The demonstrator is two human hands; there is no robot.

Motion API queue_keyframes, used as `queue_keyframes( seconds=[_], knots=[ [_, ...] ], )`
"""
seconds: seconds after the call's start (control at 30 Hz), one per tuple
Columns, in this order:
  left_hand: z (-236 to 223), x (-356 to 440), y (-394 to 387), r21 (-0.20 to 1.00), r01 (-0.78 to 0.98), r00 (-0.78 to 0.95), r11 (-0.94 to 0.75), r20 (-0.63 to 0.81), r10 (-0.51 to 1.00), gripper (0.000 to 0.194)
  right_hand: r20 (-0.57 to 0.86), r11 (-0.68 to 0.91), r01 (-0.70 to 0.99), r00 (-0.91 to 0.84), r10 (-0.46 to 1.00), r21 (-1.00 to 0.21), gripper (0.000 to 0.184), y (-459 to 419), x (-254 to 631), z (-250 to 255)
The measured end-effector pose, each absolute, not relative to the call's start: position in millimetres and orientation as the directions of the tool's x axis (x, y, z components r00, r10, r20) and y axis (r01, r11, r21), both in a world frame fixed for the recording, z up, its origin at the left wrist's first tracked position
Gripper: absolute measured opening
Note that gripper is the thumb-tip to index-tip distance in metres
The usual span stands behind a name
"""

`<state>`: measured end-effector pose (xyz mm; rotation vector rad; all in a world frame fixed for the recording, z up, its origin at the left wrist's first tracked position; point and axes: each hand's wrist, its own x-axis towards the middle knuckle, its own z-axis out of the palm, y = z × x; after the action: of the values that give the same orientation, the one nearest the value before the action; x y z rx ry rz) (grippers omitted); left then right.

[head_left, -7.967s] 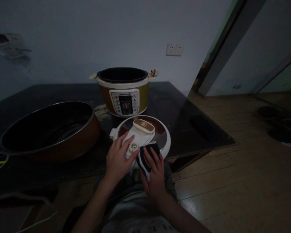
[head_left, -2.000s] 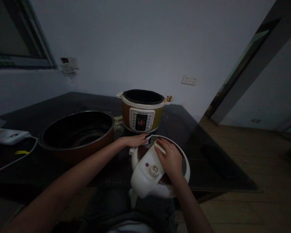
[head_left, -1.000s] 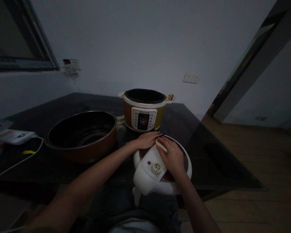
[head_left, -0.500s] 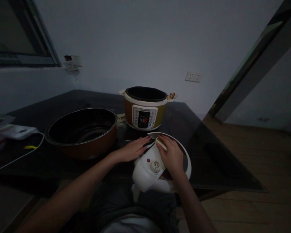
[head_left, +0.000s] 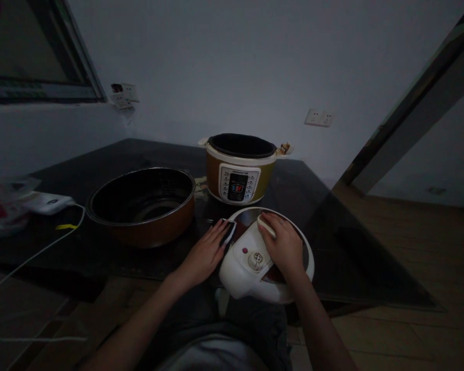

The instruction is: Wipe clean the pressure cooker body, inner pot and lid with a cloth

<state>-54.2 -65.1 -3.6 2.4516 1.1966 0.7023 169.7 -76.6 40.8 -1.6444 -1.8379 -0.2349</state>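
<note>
A white pressure cooker lid (head_left: 239, 278) with a dark reddish top lies at the table's front edge. My right hand (head_left: 285, 245) is wrapped round its raised white handle (head_left: 265, 226). At the lid's left rim, my left hand (head_left: 204, 256) presses its fingers over a small black-and-white cloth (head_left: 229, 233); its folds are hard to make out in the dim light. A valve knob (head_left: 256, 260) and a small reddish button (head_left: 245, 250) show on the lid's white bridge. Behind the lid stands the open cooker body (head_left: 212, 175), with a control panel facing me.
A large brown pot (head_left: 158, 232) with a black inside stands left on the dark table (head_left: 348, 257). Further left are a white power strip (head_left: 54, 202), its cord (head_left: 42, 253) hanging over the edge, and a plastic bag (head_left: 7, 211). Wall sockets (head_left: 319, 117) are behind.
My left hand has drawn back from the lid's top to its left rim with the cloth. My right hand stays on the handle. The whole view has shifted slightly.
</note>
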Motion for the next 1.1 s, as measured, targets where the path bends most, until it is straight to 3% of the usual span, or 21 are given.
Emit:
queue_keyframes(
  seconds=[0.27, 0.53, 0.67, 0.77, 0.97, 1.1],
  knots=[
    [12, -28, 1, 0.666, 0.637, 0.382, -0.387, 0.164, 0.910, 0.042, 0.574, 0.198, 0.942, -0.006, 0.819, -0.273, 0.032, -77, 169, 42],
    [7, -28, 4, 0.663, 0.669, 0.300, -0.337, 0.174, 0.938, 0.038, 0.562, 0.135, 0.946, 0.058, 0.825, -0.295, 0.030, -78, 164, 42],
    [-4, -27, -25, 0.839, 0.471, 0.211, -0.272, 0.192, 0.958, 0.045, 0.570, 0.136, 0.947, 0.059, 0.820, -0.293, 0.030, -77, 164, 42],
    [-10, -20, -51, 0.962, 0.245, 0.098, -0.117, 0.095, 0.991, 0.058, 0.569, 0.137, 0.950, 0.050, 0.821, -0.281, 0.030, -77, 163, 43],
    [-13, -16, -98, 0.998, -0.061, 0.066, 0.021, -0.017, 0.998, 0.065, 0.565, 0.119, 0.957, 0.054, 0.823, -0.263, 0.032, -78, 163, 44],
    [-11, -19, -106, 0.999, -0.018, 0.087, 0.031, -0.030, 0.996, 0.061, 0.563, 0.131, 0.957, 0.038, 0.826, -0.258, 0.032, -77, 164, 42]
  ],
)
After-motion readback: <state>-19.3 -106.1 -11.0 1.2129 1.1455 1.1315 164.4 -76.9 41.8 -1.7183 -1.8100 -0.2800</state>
